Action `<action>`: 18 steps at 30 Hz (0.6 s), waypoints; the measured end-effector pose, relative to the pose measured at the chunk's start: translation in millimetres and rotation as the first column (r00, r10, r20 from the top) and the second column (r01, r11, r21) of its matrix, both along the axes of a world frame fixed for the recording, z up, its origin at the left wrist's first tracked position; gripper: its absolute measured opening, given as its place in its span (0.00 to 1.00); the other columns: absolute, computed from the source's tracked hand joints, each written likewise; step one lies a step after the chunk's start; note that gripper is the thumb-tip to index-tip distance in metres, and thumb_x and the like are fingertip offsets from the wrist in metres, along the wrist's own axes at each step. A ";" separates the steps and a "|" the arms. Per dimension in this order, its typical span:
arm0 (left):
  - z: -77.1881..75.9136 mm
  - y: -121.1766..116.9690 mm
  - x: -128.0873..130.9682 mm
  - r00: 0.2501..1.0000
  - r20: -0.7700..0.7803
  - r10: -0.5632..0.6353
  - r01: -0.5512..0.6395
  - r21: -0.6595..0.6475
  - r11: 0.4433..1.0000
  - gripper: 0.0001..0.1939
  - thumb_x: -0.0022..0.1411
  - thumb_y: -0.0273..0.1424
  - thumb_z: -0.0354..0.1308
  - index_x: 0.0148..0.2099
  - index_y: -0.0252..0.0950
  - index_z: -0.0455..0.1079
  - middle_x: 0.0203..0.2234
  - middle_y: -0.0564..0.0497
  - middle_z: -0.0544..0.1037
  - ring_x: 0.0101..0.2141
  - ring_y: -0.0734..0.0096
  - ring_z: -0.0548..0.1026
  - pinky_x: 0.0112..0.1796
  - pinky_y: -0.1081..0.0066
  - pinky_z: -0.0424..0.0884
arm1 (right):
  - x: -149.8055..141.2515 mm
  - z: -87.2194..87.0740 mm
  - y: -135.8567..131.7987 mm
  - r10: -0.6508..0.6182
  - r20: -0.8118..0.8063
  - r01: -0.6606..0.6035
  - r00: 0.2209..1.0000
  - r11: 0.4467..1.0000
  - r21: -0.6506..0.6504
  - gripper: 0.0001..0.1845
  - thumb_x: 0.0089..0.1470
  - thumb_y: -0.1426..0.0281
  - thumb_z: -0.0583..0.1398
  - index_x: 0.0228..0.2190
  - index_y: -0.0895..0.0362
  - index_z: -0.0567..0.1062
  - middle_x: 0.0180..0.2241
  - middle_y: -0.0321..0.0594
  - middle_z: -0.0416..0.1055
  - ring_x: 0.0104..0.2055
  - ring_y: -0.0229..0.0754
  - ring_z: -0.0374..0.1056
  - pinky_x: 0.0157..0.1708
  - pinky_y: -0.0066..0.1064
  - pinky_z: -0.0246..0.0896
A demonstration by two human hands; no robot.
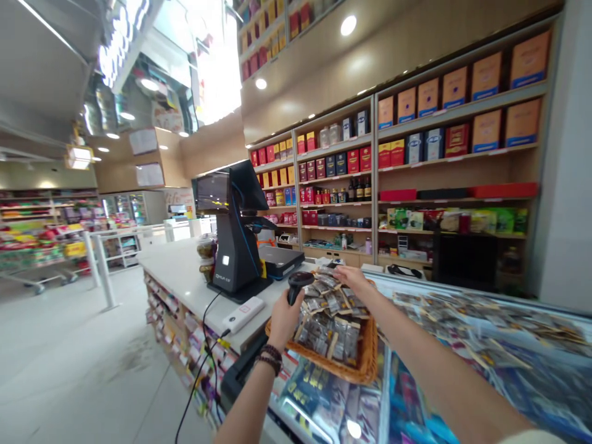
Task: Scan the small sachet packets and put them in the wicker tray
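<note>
My left hand (283,317), with dark beaded bracelets at the wrist, is closed around a black handheld barcode scanner (300,280). The scanner's head points over a wicker basket (367,364) full of small clear packets (330,333). At the basket's far edge, my right hand (354,279) reaches in with its fingers on a small clear packet (329,271). Its fingertips look closed on the packet's edge. The basket rests on a glass-topped display case (324,394).
Left of the basket, a black point-of-sale terminal (235,246) stands on the white counter (180,271). A white power bank (243,313) with a cable lies near the counter edge. More packets lie inside the glass case at right. Shelves of boxed goods (333,163) line the back wall.
</note>
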State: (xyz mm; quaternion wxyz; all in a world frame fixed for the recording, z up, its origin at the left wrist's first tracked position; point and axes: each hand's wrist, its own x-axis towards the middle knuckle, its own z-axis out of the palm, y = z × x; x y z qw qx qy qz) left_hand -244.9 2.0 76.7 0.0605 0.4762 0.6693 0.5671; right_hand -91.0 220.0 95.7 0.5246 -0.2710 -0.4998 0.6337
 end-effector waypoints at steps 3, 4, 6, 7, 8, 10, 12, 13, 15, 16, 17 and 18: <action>3.0 3.4 19.0 0.999 0.022 -0.042 0.042 0.010 0.999 0.26 0.62 0.57 0.55 0.40 0.37 0.73 0.24 0.49 0.75 0.29 0.59 0.75 0.33 0.67 0.66 | 41.5 1.9 -0.1 -0.080 0.011 0.081 0.997 0.996 -0.026 0.08 0.45 0.78 0.73 0.26 0.58 0.79 0.30 0.45 0.82 0.41 0.49 0.81 0.47 0.38 0.79; 4.2 5.1 27.1 0.997 0.035 -0.063 0.063 0.015 0.998 0.26 0.62 0.57 0.55 0.39 0.37 0.73 0.23 0.50 0.75 0.28 0.60 0.75 0.32 0.68 0.66 | 57.9 3.3 0.2 -0.110 0.009 0.110 0.994 0.993 -0.029 0.08 0.45 0.78 0.73 0.26 0.58 0.79 0.30 0.44 0.82 0.41 0.49 0.81 0.47 0.36 0.80; 6.8 9.3 45.8 0.992 0.061 -0.111 0.110 0.032 0.993 0.26 0.61 0.57 0.57 0.38 0.37 0.72 0.22 0.51 0.74 0.27 0.63 0.74 0.31 0.69 0.65 | 94.2 6.1 0.7 -0.171 0.002 0.171 0.985 0.985 -0.033 0.08 0.45 0.77 0.73 0.26 0.57 0.80 0.29 0.43 0.82 0.42 0.48 0.81 0.46 0.34 0.80; 8.0 11.9 56.5 0.988 0.072 -0.138 0.135 0.041 0.990 0.26 0.61 0.57 0.57 0.38 0.37 0.72 0.22 0.52 0.73 0.26 0.64 0.73 0.30 0.70 0.65 | 114.2 7.1 1.0 -0.203 -0.002 0.203 0.979 0.978 -0.035 0.08 0.45 0.77 0.73 0.27 0.57 0.80 0.29 0.43 0.82 0.42 0.48 0.81 0.46 0.34 0.80; 9.3 14.7 68.1 0.982 0.083 -0.168 0.164 0.050 0.985 0.25 0.61 0.57 0.58 0.38 0.37 0.72 0.21 0.52 0.73 0.25 0.66 0.72 0.29 0.70 0.64 | 135.5 7.5 1.0 -0.238 -0.003 0.238 0.971 0.970 -0.039 0.08 0.46 0.77 0.73 0.27 0.57 0.80 0.29 0.42 0.82 0.42 0.47 0.81 0.45 0.33 0.80; 11.4 21.2 93.8 0.966 0.105 -0.236 0.230 0.067 0.971 0.25 0.61 0.56 0.57 0.37 0.37 0.71 0.20 0.54 0.72 0.22 0.69 0.70 0.27 0.71 0.63 | 181.8 6.5 0.7 -0.313 0.002 0.312 0.950 0.949 -0.050 0.06 0.48 0.77 0.72 0.26 0.57 0.80 0.29 0.42 0.82 0.40 0.45 0.81 0.42 0.31 0.80; 12.4 28.6 121.8 0.942 0.132 -0.309 0.301 0.077 0.951 0.25 0.62 0.56 0.57 0.38 0.37 0.70 0.19 0.55 0.70 0.20 0.71 0.67 0.25 0.72 0.62 | 232.1 3.1 -0.6 -0.390 0.025 0.391 0.921 0.918 -0.062 0.05 0.50 0.77 0.70 0.27 0.58 0.81 0.29 0.43 0.83 0.37 0.43 0.81 0.39 0.29 0.80; 12.3 32.7 136.1 0.929 0.144 -0.340 0.331 0.081 0.940 0.25 0.63 0.56 0.56 0.38 0.37 0.70 0.18 0.56 0.69 0.19 0.72 0.67 0.25 0.72 0.62 | 258.0 0.5 -1.6 -0.432 0.049 0.434 0.901 0.899 -0.064 0.04 0.51 0.77 0.69 0.27 0.58 0.81 0.30 0.43 0.83 0.35 0.42 0.80 0.38 0.28 0.79; 9.8 41.4 164.0 0.911 0.159 -0.381 0.372 0.088 0.924 0.25 0.63 0.55 0.56 0.39 0.36 0.71 0.19 0.56 0.69 0.19 0.72 0.66 0.25 0.72 0.62 | 308.5 -6.6 -4.6 -0.528 0.120 0.536 0.841 0.843 -0.045 0.03 0.54 0.76 0.67 0.30 0.58 0.82 0.32 0.44 0.83 0.34 0.41 0.79 0.36 0.28 0.77; 7.1 45.9 177.1 0.906 0.159 -0.392 0.382 0.089 0.920 0.24 0.64 0.54 0.56 0.40 0.36 0.71 0.19 0.56 0.70 0.20 0.72 0.67 0.25 0.72 0.62 | 331.9 -11.2 -6.6 -0.582 0.168 0.592 0.796 0.805 -0.019 0.03 0.55 0.75 0.66 0.31 0.58 0.82 0.33 0.44 0.83 0.35 0.41 0.79 0.36 0.28 0.77; 3.3 50.3 189.4 0.905 0.155 -0.396 0.387 0.086 0.918 0.24 0.64 0.54 0.56 0.39 0.36 0.71 0.20 0.55 0.71 0.21 0.71 0.68 0.26 0.72 0.62 | 353.3 -16.7 -9.0 -0.632 0.217 0.645 0.744 0.764 0.014 0.03 0.55 0.73 0.65 0.32 0.57 0.82 0.34 0.44 0.84 0.36 0.42 0.79 0.36 0.29 0.76; -1.7 54.4 200.8 0.905 0.147 -0.398 0.390 0.079 0.917 0.23 0.65 0.53 0.56 0.39 0.36 0.72 0.20 0.54 0.72 0.22 0.70 0.70 0.27 0.72 0.63 | 372.0 -23.3 -11.8 -0.672 0.257 0.687 0.695 0.726 0.042 0.04 0.55 0.72 0.65 0.32 0.57 0.83 0.35 0.45 0.84 0.37 0.43 0.79 0.37 0.30 0.76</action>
